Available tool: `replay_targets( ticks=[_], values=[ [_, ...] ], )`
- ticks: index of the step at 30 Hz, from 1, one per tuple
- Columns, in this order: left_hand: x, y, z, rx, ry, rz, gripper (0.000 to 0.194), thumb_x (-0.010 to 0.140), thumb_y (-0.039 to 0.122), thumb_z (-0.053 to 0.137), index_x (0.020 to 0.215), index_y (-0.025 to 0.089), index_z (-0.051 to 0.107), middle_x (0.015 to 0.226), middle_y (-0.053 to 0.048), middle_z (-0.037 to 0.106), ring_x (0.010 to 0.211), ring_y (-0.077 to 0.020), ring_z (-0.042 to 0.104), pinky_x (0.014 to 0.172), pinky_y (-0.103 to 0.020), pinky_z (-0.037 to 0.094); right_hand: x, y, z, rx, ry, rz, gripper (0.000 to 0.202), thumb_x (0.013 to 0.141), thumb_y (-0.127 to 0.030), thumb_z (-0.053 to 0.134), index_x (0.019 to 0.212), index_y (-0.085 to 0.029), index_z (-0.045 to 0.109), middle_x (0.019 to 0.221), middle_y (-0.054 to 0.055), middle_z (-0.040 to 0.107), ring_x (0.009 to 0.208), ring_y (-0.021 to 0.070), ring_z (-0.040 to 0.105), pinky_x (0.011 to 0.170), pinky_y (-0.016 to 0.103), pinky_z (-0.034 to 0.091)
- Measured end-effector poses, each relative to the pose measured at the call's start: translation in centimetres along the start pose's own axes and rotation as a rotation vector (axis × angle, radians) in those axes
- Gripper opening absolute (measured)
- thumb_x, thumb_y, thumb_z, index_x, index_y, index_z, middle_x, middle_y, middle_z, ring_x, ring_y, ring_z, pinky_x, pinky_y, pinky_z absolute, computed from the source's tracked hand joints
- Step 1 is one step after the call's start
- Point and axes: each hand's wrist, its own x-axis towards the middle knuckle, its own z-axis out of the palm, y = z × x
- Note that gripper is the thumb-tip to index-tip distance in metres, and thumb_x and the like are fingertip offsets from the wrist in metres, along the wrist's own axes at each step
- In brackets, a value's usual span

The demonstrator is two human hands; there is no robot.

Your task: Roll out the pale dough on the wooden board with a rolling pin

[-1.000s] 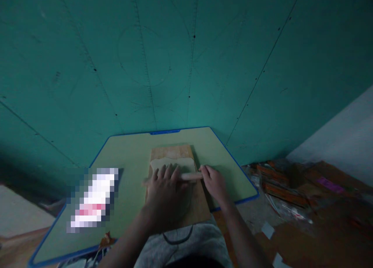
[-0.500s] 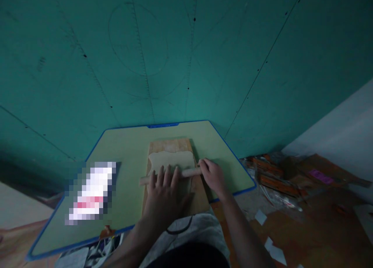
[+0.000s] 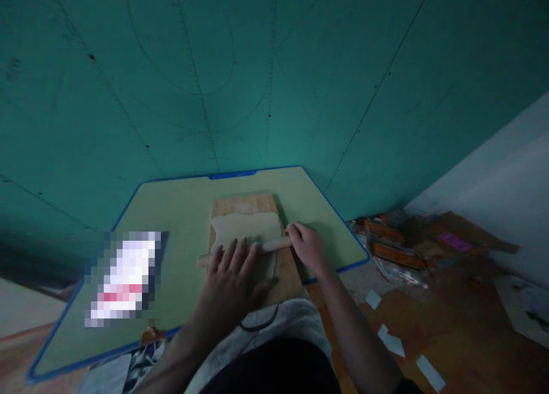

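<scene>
A wooden rolling pin [image 3: 274, 245] lies crosswise over a flat, pale sheet of dough [image 3: 245, 225]. Beneath the dough is a wooden board [image 3: 244, 203] that reaches to the near side of the table. My left hand [image 3: 228, 281] rests palm down over the pin's left and middle part, fingers stretched and a little apart, hiding some of the dough. Around the pin's right end, just beyond the board's right edge, my right hand [image 3: 307, 246] is closed. The pin's left end sticks out past the board.
The board lies on a pale green table [image 3: 178, 211] with a blue rim, against a green wall [image 3: 240, 85]. A blurred-out white and red item [image 3: 126, 274] lies at left. Orange packages [image 3: 397, 254] and paper scraps [image 3: 392, 342] litter the floor at right.
The whole scene has shifted up and left as the camera turned. Over the dough, the pin and both hands have come slightly nearer to me.
</scene>
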Motion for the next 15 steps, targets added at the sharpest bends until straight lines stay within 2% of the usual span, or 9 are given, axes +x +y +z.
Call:
replay_targets(
  ticks=[3, 5, 7, 11, 15],
  values=[
    [1.8, -1.5, -0.6, -0.084, -0.08, -0.021, 0.049, 0.102, 0.046, 0.044, 0.142, 0.018, 0.055, 0.14, -0.016, 0.063, 0.129, -0.0348, 0.057, 0.111, -0.055, 0.042, 0.0, -0.1, 0.0, -0.012, 0.001, 0.003, 0.036, 0.1, -0.039, 0.041, 0.075, -0.026, 0.064, 0.071, 0.003, 0.071, 0.068, 0.0196, 0.064, 0.061, 0.028, 0.035],
    [2.1, -1.6, -0.7, -0.094, -0.07, -0.054, 0.046, 0.102, 0.043, 0.045, 0.138, 0.017, 0.057, 0.136, -0.016, 0.066, 0.125, -0.0345, 0.059, 0.11, -0.055, 0.043, 0.0, -0.2, -0.1, -0.019, 0.001, 0.001, 0.036, 0.099, -0.039, 0.042, 0.071, -0.026, 0.061, 0.068, 0.003, 0.068, 0.066, 0.0195, 0.063, 0.06, 0.028, 0.033],
    [1.3, -1.2, -0.5, -0.06, -0.018, -0.079, 0.05, 0.1, 0.044, 0.048, 0.14, 0.015, 0.055, 0.136, -0.019, 0.065, 0.126, -0.0369, 0.058, 0.111, -0.057, 0.041, -0.1, -0.2, -0.2, -0.021, -0.005, -0.003, 0.035, 0.099, -0.039, 0.042, 0.07, -0.027, 0.058, 0.066, 0.002, 0.066, 0.065, 0.0196, 0.062, 0.06, 0.028, 0.033],
    [-1.6, -0.3, -0.3, 0.009, 0.039, -0.045, 0.061, 0.101, 0.047, 0.047, 0.152, 0.013, 0.043, 0.148, -0.02, 0.057, 0.138, -0.0383, 0.05, 0.116, -0.058, 0.035, -0.4, -0.2, -0.4, 0.0, -0.032, -0.016, 0.034, 0.099, -0.04, 0.04, 0.074, -0.027, 0.059, 0.072, 0.003, 0.069, 0.072, 0.0212, 0.066, 0.064, 0.028, 0.037],
    [-2.5, -1.3, -1.0, 0.046, 0.025, -0.103, 0.066, 0.099, 0.056, 0.047, 0.148, 0.012, 0.045, 0.145, -0.022, 0.058, 0.136, -0.0404, 0.052, 0.114, -0.059, 0.037, -0.8, -0.1, -0.6, 0.053, -0.02, -0.021, 0.032, 0.098, -0.044, 0.041, 0.088, -0.027, 0.066, 0.086, 0.006, 0.075, 0.084, 0.0245, 0.069, 0.071, 0.03, 0.044]
  ],
)
